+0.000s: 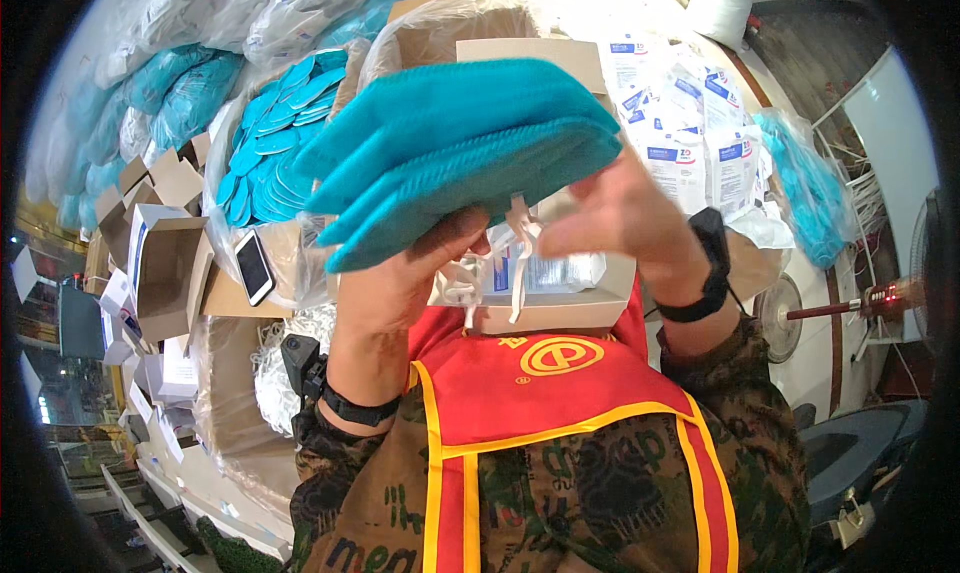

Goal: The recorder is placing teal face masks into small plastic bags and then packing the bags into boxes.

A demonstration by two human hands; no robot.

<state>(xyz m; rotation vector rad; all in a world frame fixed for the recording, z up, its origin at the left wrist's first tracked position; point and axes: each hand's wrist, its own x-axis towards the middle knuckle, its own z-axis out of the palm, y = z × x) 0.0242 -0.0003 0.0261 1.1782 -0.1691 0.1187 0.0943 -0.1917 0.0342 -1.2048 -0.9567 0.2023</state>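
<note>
A thick stack of teal fold-flat face masks (460, 163) is raised in front of me, its layers fanned out toward the left. My left hand (395, 278) grips the stack from below, the thumb pressed on the near mask. White elastic straps (519, 258) hang from its lower edge. My right hand (630, 218) is at the right end, next to the straps; motion smears its fingers and the stack hides some of them. Behind the straps, an open carton (560, 313) holds clear-wrapped packets.
Loose teal mask pieces (275, 153) fill a lined box at the left, with a phone (255, 268) beside it. Printed white packets (680, 123) lie at the right. Opened cartons (170, 263) and a box of white elastic (280, 378) stand left; a fan (780, 318) is at right.
</note>
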